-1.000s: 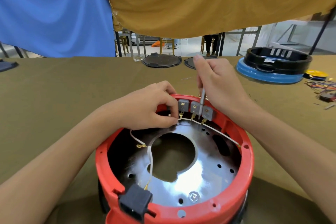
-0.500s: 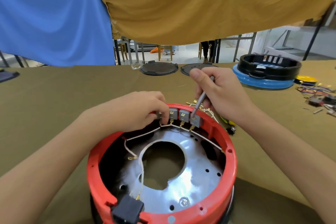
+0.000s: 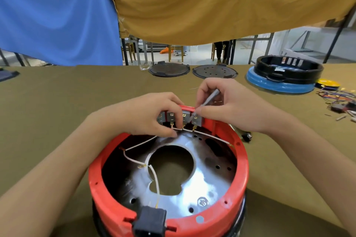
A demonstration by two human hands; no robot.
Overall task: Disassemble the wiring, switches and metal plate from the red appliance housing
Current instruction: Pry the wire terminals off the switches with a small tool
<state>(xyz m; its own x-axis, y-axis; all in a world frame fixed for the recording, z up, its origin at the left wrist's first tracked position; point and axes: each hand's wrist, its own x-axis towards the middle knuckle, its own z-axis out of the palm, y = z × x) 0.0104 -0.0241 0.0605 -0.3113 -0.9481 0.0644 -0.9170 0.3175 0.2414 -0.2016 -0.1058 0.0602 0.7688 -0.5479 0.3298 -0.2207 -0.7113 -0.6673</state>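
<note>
The round red appliance housing (image 3: 238,184) lies open in front of me, with a shiny metal plate (image 3: 204,183) inside it. Several grey switches (image 3: 170,117) sit in a row at its far rim. White wires (image 3: 154,177) run from them across the plate to a black socket (image 3: 150,223) at the near rim. My left hand (image 3: 146,113) pinches the white wire just below the switches. My right hand (image 3: 229,106) grips a thin grey tool (image 3: 207,103) whose tip touches the rightmost switch (image 3: 196,120).
Olive cloth covers the table (image 3: 57,111). Two dark round lids (image 3: 169,70) lie at the far edge. A black housing on a blue base (image 3: 285,77) stands at the back right, with loose coloured wires and small parts (image 3: 339,100) beside it.
The view has shifted and the housing now sits lower and more central. My right hand has tilted the tool from upright to slanted. My left hand stays at the wire by the switches.
</note>
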